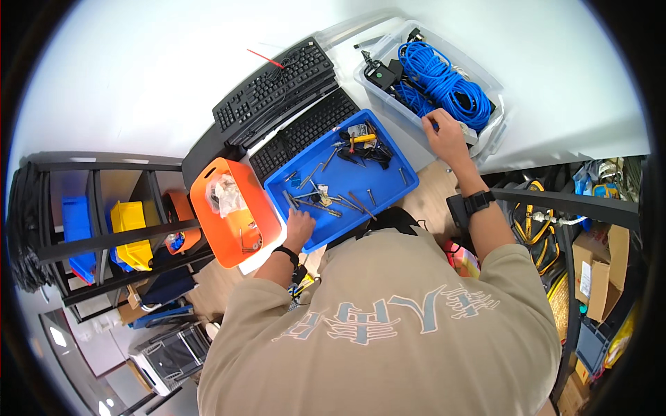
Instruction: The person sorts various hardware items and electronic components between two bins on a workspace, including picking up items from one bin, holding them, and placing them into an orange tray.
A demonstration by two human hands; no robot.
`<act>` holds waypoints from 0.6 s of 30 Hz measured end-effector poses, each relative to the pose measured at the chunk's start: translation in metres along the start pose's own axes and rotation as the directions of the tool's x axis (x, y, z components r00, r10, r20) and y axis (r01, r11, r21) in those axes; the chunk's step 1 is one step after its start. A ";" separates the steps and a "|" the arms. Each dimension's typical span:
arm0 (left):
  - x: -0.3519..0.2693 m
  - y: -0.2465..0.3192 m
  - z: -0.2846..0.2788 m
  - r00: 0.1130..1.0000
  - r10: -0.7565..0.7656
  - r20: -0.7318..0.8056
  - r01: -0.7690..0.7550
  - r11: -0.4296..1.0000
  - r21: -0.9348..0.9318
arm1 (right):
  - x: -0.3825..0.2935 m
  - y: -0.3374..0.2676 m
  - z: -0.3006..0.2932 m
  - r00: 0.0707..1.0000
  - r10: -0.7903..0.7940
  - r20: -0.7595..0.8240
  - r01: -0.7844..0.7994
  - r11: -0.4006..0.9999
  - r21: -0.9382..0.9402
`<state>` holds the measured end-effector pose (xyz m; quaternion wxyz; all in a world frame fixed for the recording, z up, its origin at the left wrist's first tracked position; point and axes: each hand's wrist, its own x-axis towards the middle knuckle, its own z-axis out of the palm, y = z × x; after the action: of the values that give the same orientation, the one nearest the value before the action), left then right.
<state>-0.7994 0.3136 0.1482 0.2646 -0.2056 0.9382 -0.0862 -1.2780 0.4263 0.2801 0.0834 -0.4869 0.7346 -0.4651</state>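
Note:
A blue plastic tray [359, 179] lies tilted across the middle, holding loose bolts, screws and small hardware. My left hand [301, 227] reaches over its left edge, fingertips down at a metal bolt [289, 199]; whether they grip it is hidden. Among the far pieces lies a yellow-handled tool [364, 138]. My right hand [445, 136] is at the near rim of a clear plastic box [489, 78], fingers curled; what they may hold does not show. That box contains coiled blue cable [442, 78] and a black power adapter [381, 76].
Left of the tray stands an orange bin [200, 200] with a clear plastic bag [226, 195] and some hardware. Black keyboards [281, 83] lie behind. Black-framed shelving [119, 236] with a yellow bin [132, 236] is at left. At right, another rack [567, 203] holds a cardboard box [598, 270].

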 end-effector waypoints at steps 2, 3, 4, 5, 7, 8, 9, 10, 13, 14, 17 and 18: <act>0.001 -0.005 -0.005 0.999 0.039 0.031 -0.039 0.999 0.006 | 0.000 -0.001 0.001 1.000 -0.011 -0.009 0.011 1.000 -0.006; 0.003 -0.007 -0.009 0.995 0.050 0.085 -0.051 0.999 0.005 | 0.002 0.000 0.001 0.999 -0.035 -0.023 0.035 0.999 -0.008; 0.004 -0.008 -0.013 0.989 0.061 0.138 -0.062 0.998 0.004 | 0.002 0.001 0.001 0.998 -0.059 -0.037 0.059 0.998 -0.011; 0.003 -0.012 -0.017 0.988 0.067 0.139 -0.069 0.998 0.009 | 0.000 0.002 0.000 0.998 -0.053 -0.043 0.053 0.999 -0.012; 0.000 -0.026 -0.021 0.995 -0.019 -0.099 0.021 1.000 0.021 | 0.000 0.002 0.002 0.998 -0.043 -0.047 0.042 0.999 -0.018; 0.000 -0.030 -0.023 0.995 -0.013 -0.100 0.016 0.999 0.029 | -0.001 0.002 0.001 0.998 -0.039 -0.055 0.039 0.999 -0.016; 0.001 -0.036 -0.024 0.992 -0.053 -0.116 0.056 0.998 0.027 | -0.002 0.003 0.002 0.998 -0.038 -0.054 0.037 0.999 -0.030; 0.002 -0.043 -0.025 0.987 -0.091 -0.133 0.095 0.995 0.025 | -0.002 0.002 0.002 0.998 -0.036 -0.054 0.034 0.998 -0.045; 0.005 -0.040 -0.015 0.993 -0.059 -0.099 0.065 0.996 0.060 | -0.003 0.000 0.002 0.998 -0.031 -0.053 0.029 0.998 -0.048; 0.005 -0.037 -0.010 0.984 -0.053 -0.168 0.064 0.996 0.060 | -0.003 0.000 0.003 0.998 -0.026 -0.065 0.023 0.999 -0.047; 0.011 -0.029 -0.005 0.988 -0.099 -0.122 0.104 0.994 0.035 | -0.004 -0.001 0.003 0.995 -0.044 -0.089 0.038 0.996 -0.075; 0.012 -0.028 -0.006 0.984 -0.098 -0.148 0.106 0.993 0.046 | -0.005 -0.001 0.003 0.996 -0.027 -0.087 0.020 0.997 -0.075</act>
<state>-0.8028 0.2839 0.1556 0.1961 -0.2395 0.9406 -0.1395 -1.2733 0.4288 0.2775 0.0274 -0.4773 0.7484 -0.4597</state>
